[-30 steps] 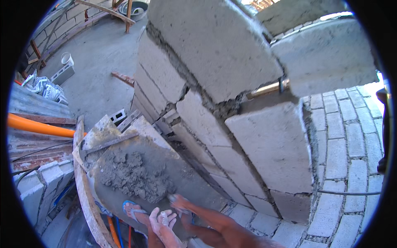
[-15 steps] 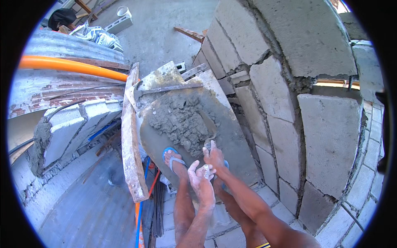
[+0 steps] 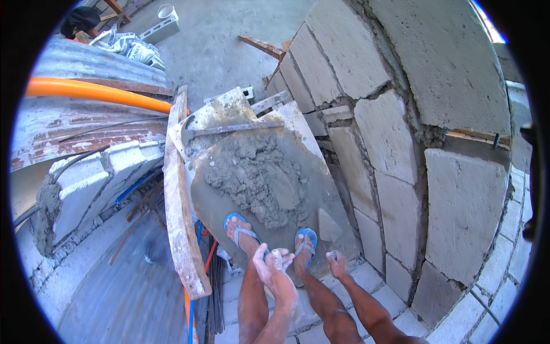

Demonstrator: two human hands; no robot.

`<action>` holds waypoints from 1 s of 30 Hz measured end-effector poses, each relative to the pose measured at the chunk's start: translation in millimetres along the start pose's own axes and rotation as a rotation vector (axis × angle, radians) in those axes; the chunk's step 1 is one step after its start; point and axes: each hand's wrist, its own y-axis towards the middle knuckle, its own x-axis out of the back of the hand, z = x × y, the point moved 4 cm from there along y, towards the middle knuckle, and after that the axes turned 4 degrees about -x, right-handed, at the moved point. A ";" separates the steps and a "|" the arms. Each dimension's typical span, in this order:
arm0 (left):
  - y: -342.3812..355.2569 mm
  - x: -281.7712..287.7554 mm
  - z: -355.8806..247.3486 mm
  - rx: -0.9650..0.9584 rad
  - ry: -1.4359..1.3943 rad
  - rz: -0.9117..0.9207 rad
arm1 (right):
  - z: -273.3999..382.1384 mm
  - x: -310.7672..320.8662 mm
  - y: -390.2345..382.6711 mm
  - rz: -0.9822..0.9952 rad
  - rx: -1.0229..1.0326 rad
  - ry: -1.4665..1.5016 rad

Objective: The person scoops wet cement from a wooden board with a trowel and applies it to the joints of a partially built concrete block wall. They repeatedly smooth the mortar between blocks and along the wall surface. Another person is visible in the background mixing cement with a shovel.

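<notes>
My right hand [image 3: 337, 264] grips a trowel [image 3: 329, 226], its pointed blade resting near the right edge of a mortar board [image 3: 203, 112]. A heap of wet grey mortar [image 3: 246, 172] lies on that board, with a smooth hollow on its right side. My left hand [image 3: 274, 266] hangs over the board's near end with fingers apart and loosely curled; a pale cylinder on one finger looks like a wrapping. My feet, in blue flip-flops [image 3: 306, 252], stand at the near part of the board, either side of my left hand.
A cracked block wall [image 3: 384, 218] rises on my right. On my left are a long weathered plank [image 3: 177, 218], an orange pipe [image 3: 97, 92], corrugated sheets, a low block wall [image 3: 80, 200] and rods. Beyond are sacks [image 3: 129, 49], a hollow block [image 3: 160, 30] and a white bucket [image 3: 167, 12].
My view has swung right and down onto the board. My right hand and trowel have come out of the mortar heap and moved down and right toward the wall. My left hand stays low.
</notes>
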 end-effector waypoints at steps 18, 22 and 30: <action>-6.2 55.9 51.9 -0.109 0.151 0.106 | 126.6 96.6 -228.2 0.466 0.510 0.415; -144.6 14.2 40.3 -0.029 0.239 0.399 | 69.2 189.2 -365.7 0.364 0.402 0.351; -344.6 -181.7 -92.8 -0.377 0.187 0.873 | 91.8 360.9 -506.6 -0.151 0.417 0.208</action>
